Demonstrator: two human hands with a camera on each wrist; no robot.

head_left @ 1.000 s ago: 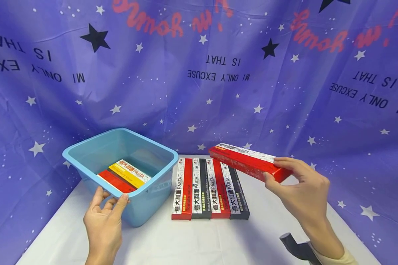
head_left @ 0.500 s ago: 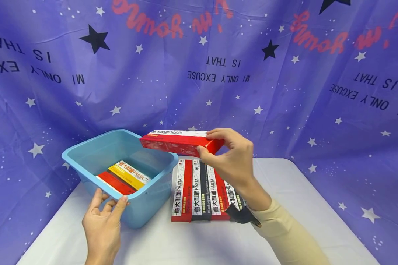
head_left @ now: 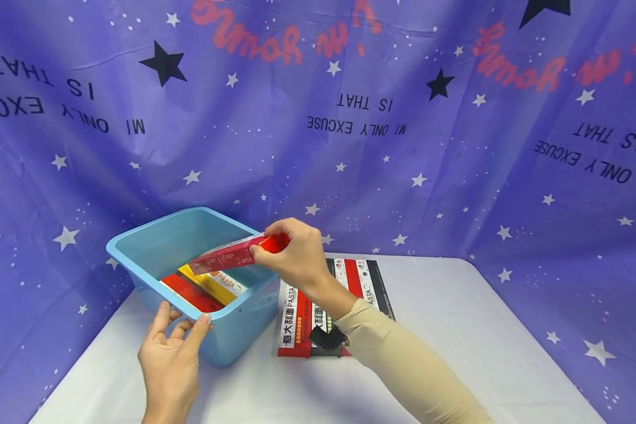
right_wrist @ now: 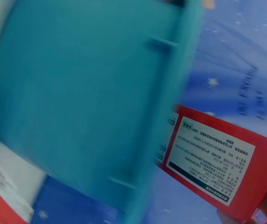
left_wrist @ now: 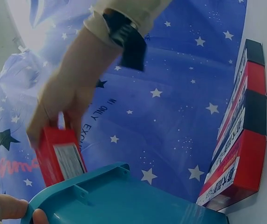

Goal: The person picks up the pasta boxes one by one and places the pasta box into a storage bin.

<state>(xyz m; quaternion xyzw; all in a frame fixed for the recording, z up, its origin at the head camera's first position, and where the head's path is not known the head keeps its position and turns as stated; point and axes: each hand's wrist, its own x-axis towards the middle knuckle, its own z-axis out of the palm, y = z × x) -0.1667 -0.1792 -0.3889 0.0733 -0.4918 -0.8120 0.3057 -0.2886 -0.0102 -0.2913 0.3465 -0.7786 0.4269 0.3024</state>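
Observation:
My right hand (head_left: 302, 259) pinches a red pasta box (head_left: 227, 259) by one end, thumb below and fingers above. The box's far end dips into the light blue plastic bin (head_left: 238, 333), over the boxes inside. In the right wrist view, the printed white label on the held box (right_wrist: 212, 158) shows beyond the bin's rim. My left hand (head_left: 171, 356) holds the bin's near rim, thumb on the outside. Inside the bin lie a yellow-and-white pasta box (head_left: 225, 285) and a red one (head_left: 196, 296) side by side.
Right of the bin, several red and black pasta boxes (head_left: 291, 330) lie in a row on the white table (head_left: 429, 312), partly covered by my right arm. Behind the table hangs a purple star-printed curtain (head_left: 275, 147). A black strap (head_left: 328, 337) hangs from my right wrist.
My right hand has carried the red pasta box leftward from above the right end of the row and lowered its far end into the bin. My left hand stays on the rim.

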